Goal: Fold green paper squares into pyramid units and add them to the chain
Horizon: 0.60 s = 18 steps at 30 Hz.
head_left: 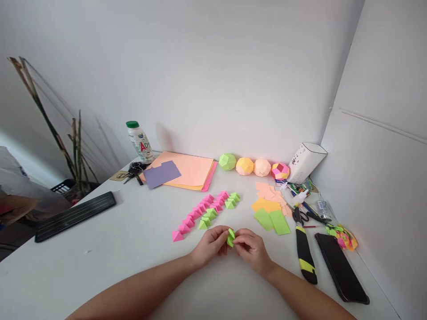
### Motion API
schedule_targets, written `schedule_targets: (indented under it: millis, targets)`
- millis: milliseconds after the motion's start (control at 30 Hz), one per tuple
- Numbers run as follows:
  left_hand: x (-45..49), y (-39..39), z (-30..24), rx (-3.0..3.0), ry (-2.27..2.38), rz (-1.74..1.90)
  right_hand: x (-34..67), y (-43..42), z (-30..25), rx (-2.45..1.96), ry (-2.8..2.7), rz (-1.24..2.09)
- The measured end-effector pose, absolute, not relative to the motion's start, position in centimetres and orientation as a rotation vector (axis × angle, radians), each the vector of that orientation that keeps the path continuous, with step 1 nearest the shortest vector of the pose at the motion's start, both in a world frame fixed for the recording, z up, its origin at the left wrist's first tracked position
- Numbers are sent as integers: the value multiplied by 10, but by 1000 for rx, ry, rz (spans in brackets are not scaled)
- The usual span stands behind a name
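Note:
A small folded piece of green paper (231,238) is held between my two hands, just above the white table. My left hand (211,245) pinches it from the left with thumb and fingers. From the right, the fingertips of my right hand (252,250) are closed on its other edge. Beyond my hands stand rows of folded pink paper pieces (190,221), with several folded green paper pieces (211,213) beside them. To the right lie flat green paper sheets (279,222), with orange sheets (266,204) and peach sheets (270,192) behind.
Paper balls (245,166) line the wall. A utility knife (305,255), black scissors (300,216) and a phone (342,268) lie at right. Farther left are large paper sheets (191,169), a purple card (162,174), a white bottle (140,142) and a black panel (75,216).

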State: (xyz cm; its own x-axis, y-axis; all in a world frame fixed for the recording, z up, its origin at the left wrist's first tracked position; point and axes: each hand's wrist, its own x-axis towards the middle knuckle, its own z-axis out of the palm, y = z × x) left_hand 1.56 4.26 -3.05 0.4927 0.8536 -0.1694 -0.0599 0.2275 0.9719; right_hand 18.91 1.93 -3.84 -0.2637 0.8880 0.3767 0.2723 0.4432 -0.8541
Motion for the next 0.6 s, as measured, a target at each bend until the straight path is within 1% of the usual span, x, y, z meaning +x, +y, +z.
schedule_targets:
  millis: [133, 233, 600]
  targets:
    - [14, 41, -28, 1156, 821, 718, 189, 19, -38, -982, -1804, 797]
    - [14, 40, -27, 1166, 793, 710, 189, 18, -39, -1000, -1764, 834]
    - [10, 41, -30, 1349, 748, 670, 191, 22, -35, -1112, -1455, 1229]
